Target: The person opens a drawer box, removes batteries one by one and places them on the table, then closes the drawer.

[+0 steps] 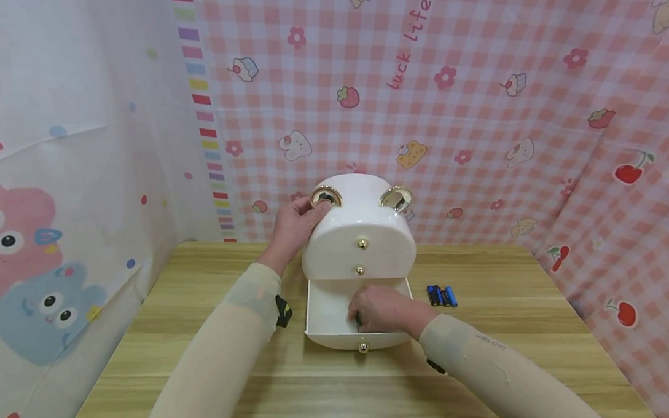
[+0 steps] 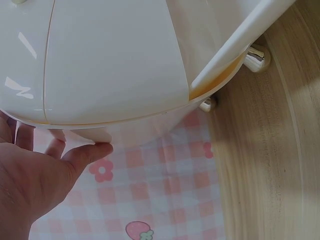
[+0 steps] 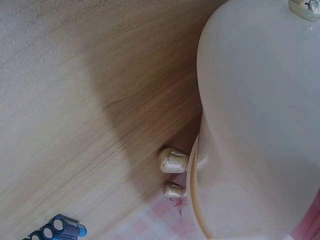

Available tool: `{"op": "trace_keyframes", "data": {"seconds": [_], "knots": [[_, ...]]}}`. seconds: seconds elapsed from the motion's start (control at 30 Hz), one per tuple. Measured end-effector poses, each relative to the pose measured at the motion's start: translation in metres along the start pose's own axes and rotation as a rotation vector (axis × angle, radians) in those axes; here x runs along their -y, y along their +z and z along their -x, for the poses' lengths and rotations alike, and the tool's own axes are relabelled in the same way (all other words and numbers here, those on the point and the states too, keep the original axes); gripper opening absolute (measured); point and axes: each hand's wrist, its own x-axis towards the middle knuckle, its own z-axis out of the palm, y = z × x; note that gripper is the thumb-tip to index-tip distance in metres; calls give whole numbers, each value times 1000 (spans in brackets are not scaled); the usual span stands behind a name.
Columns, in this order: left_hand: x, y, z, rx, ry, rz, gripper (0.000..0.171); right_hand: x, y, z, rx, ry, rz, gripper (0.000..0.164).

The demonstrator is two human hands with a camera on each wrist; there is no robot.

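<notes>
Left hand (image 1: 297,221): fingers relaxed, resting against the glossy white, rounded plastic drawer cabinet (image 1: 333,252), just below its left gold ear (image 1: 325,196). Cabinet stands on the light wood-grain table (image 1: 263,384). Probably light, stiff, a bit slippery; best held by its curved sides, not the ears. Bottom white plastic drawer (image 1: 336,342) is pulled out; shiny round gold knob (image 1: 364,347) looks like its proper handle. Right hand (image 1: 379,309): inside the drawer, fingers curled round a small dark item (image 1: 358,322), mostly hidden, can't identify. Pink gingham backdrop (image 1: 459,124) reads "luck life". Blue-and-black cylindrical batteries (image 1: 442,295) lie right of the drawer: likely rigid, prone to roll, pinch mid-body; labels too small to read. Beige right sleeve (image 1: 494,357): faint lettering, illegible.
</notes>
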Motion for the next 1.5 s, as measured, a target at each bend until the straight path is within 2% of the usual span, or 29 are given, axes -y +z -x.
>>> {"op": "trace_keyframes", "data": {"seconds": [0.43,0.77,1.1,1.5], "knots": [[1,0,1,6,-1,-9,40,1,-5,4,-25,85,-60,30],[0,1,1,0,-4,-4,40,4,-14,14,-138,-6,45,33],[2,-1,1,11,-2,5,40,7,-22,23,-179,-16,55,32],[-1,-2,3,9,-14,-6,42,10,-34,38,-260,-41,117,30]]}}
